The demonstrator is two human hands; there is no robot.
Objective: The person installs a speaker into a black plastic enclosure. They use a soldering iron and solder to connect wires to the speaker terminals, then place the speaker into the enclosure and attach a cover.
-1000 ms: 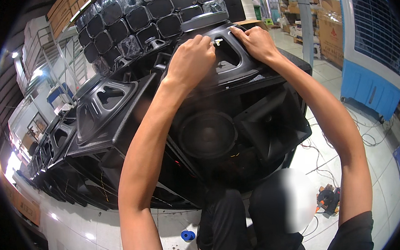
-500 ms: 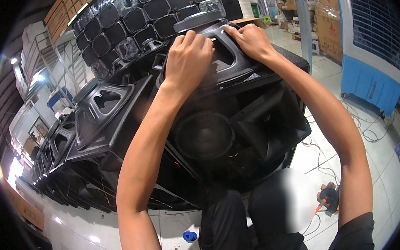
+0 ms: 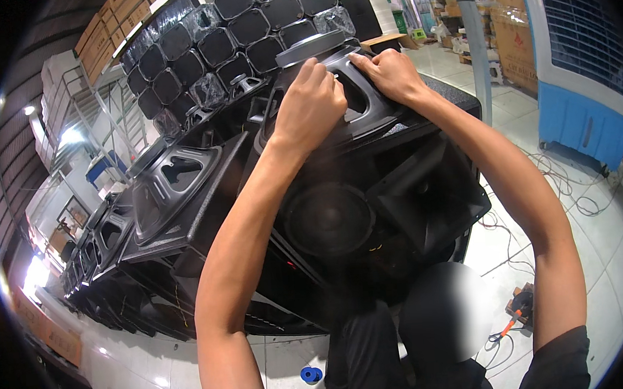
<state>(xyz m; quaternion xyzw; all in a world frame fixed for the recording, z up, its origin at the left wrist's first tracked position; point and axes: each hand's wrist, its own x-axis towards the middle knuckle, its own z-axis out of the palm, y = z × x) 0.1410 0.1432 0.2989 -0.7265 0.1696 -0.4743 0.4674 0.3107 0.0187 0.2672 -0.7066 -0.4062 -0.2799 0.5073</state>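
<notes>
A large black woofer (image 3: 372, 114) lies magnet up on top of a black speaker cabinet (image 3: 457, 101) in front of me. My left hand (image 3: 311, 105) is closed over the near left side of the woofer's metal frame, its fingertips pinched together; what they hold is hidden. My right hand (image 3: 391, 77) is at the frame's far right, just right of the round magnet (image 3: 310, 50). Its fingers are curled, with the thumb and forefinger pressed at the frame's upper edge. Inside the cabinet's dark open front are a round driver (image 3: 329, 220) and a square horn (image 3: 425, 187).
More cabinets with upturned woofers (image 3: 175, 188) stand in a row at the left. Behind them, black square panels (image 3: 247, 24) are stacked high. A blue and white air cooler (image 3: 581, 117) stands at the right. Cables (image 3: 575, 192) and a blue spool (image 3: 310, 375) lie on the tiled floor.
My left hand has turned and shifted slightly right over the woofer frame. My right hand stays at the frame's edge. The whole view has shifted a little.
</notes>
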